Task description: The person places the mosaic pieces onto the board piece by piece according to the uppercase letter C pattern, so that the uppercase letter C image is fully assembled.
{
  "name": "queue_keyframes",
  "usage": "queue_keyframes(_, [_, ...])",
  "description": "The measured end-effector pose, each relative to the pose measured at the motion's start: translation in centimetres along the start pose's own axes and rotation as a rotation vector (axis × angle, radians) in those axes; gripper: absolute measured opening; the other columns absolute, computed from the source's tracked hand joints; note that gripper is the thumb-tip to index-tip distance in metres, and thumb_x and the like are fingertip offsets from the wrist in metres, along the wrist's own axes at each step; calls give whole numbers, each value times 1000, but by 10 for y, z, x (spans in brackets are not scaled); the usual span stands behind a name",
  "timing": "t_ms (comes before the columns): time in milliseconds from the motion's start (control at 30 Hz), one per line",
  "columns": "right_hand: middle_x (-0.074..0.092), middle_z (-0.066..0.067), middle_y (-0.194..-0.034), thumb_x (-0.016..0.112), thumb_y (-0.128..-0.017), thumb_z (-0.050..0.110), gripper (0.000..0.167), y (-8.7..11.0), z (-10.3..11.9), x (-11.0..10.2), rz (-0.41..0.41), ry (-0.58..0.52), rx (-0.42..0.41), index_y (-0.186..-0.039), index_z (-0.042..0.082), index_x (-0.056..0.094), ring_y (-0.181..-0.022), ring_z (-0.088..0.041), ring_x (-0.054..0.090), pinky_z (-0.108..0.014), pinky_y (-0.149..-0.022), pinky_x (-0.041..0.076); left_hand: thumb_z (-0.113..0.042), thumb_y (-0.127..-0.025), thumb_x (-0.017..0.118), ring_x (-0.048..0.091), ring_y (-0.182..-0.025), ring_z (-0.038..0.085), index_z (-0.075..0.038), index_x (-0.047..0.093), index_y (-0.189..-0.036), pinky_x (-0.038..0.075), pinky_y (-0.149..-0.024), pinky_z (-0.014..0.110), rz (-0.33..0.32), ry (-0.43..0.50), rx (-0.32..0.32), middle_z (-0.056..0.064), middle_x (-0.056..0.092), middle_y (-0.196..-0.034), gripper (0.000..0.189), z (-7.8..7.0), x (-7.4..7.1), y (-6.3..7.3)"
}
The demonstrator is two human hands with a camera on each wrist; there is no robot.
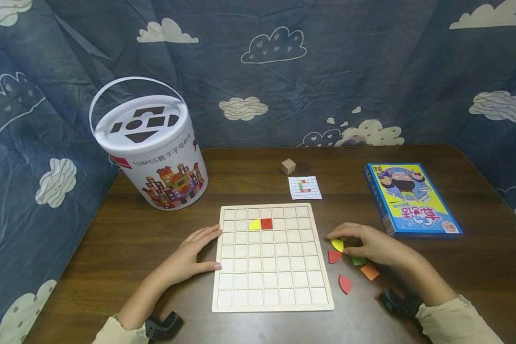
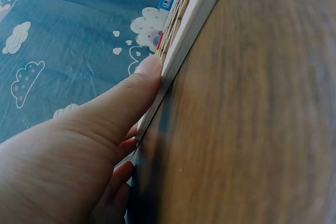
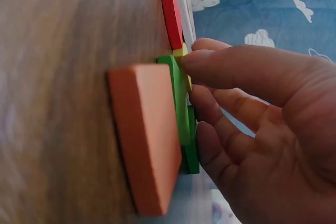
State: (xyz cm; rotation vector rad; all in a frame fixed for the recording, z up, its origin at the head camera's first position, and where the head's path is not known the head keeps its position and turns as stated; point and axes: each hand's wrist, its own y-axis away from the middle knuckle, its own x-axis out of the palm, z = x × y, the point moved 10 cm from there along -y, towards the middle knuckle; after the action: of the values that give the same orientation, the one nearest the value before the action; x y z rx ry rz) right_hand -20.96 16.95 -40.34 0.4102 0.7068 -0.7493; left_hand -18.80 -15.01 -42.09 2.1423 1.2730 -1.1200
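A wooden grid board (image 1: pixel 273 255) lies on the table, with a yellow quarter-circle tile (image 1: pixel 254 224) and a red square tile (image 1: pixel 266 223) side by side in its second row. My left hand (image 1: pixel 189 258) rests thumb and fingertips against the board's left edge. To the right of the board, my right hand (image 1: pixel 370 242) pinches another yellow quarter-circle tile (image 1: pixel 337 245) between thumb and forefinger, low at the tabletop. Around it lie red quarter-circle tiles (image 1: pixel 334 257), green tiles (image 1: pixel 359 261) partly hidden by the hand, and an orange square tile (image 1: pixel 370 272).
Behind the board are a small pattern card (image 1: pixel 305 188) and a plain wooden cube (image 1: pixel 288 166). A white lidded bucket (image 1: pixel 155 153) stands at the back left. At the right lies a blue and yellow box (image 1: pixel 413 199). A cloud-print cloth (image 1: pixel 348 71) hangs behind the table.
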Motion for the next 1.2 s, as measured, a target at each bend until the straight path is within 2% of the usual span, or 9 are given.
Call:
queue_keyframes(233, [55, -3, -112, 63, -80, 1, 37, 0, -2, 0, 11, 51, 23, -115, 11, 62, -99, -21, 51, -39, -80, 45, -52, -74, 64, 22, -130, 30, -12, 37, -138, 20, -101, 53, -1, -4, -2, 4, 28, -144, 80, 0, -1, 0])
queue_keyframes(400, [56, 2, -105, 66, -80, 5, 31, -1, -1, -2, -22, 97, 10, -109, 13, 64, -93, -16, 52, -32, -77, 46, -51, -74, 65, 22, -130, 30, -12, 37, -138, 21, -101, 53, 2, -3, -3, 4, 28, -144, 80, 0, -1, 0])
queue_keyframes(600, [56, 7, -98, 70, -79, 17, 21, -2, -3, -5, -73, 181, 19, -99, 18, 64, -87, -12, 52, -33, -76, 47, -52, -74, 64, 22, -130, 29, -13, 37, -138, 21, -100, 53, 0, -8, 1, 4, 28, -144, 80, -1, 0, 0])
queue_keyframes(800, [58, 9, -85, 72, -77, 26, 24, -3, -3, -11, -128, 135, 78, -95, 15, 63, -75, -10, 53, -27, -65, 48, -50, -74, 65, 21, -130, 30, -13, 36, -138, 20, -100, 54, 6, 1, -6, 3, 27, -145, 79, 0, 0, 1])
queue_keyframes(967, [58, 12, -86, 72, -77, 25, 26, -6, 15, -17, -206, 114, 44, -100, 15, 66, -73, -9, 51, -26, -62, 47, -50, -74, 65, 21, -131, 30, -14, 36, -138, 20, -100, 54, 9, 7, -10, 3, 27, -145, 79, 0, 1, 1])
queue_keyframes(1200, [58, 10, -86, 73, -76, 17, 26, -24, 61, -30, -349, 123, -65, -101, 13, 66, -74, -10, 50, -29, -63, 46, -51, -74, 64, 20, -131, 29, -14, 36, -139, 20, -100, 53, 14, 4, -16, 3, 26, -145, 80, 0, 1, 0])
